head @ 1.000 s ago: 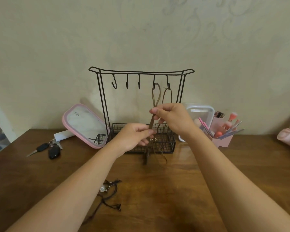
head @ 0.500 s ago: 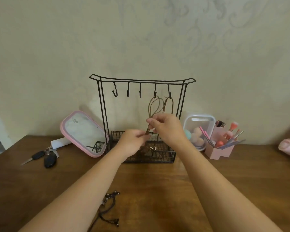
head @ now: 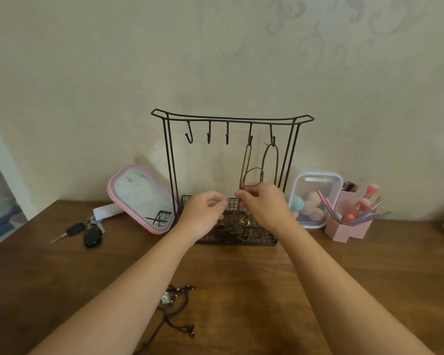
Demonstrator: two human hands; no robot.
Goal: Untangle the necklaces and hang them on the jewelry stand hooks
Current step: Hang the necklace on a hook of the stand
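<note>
Above right hand (head: 264,206), hooked brown necklace (head: 245,165)

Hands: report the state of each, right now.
Left hand: fingers curled; cannot tell whether it holds anything.
Right hand: pinches the brown cord necklace.

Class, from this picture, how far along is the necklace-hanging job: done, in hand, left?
Done: one brown necklace hangs from the rightmost hook. In hand: right hand pinches a second brown cord on the next hook. Left: black necklace lies on the table.
</note>
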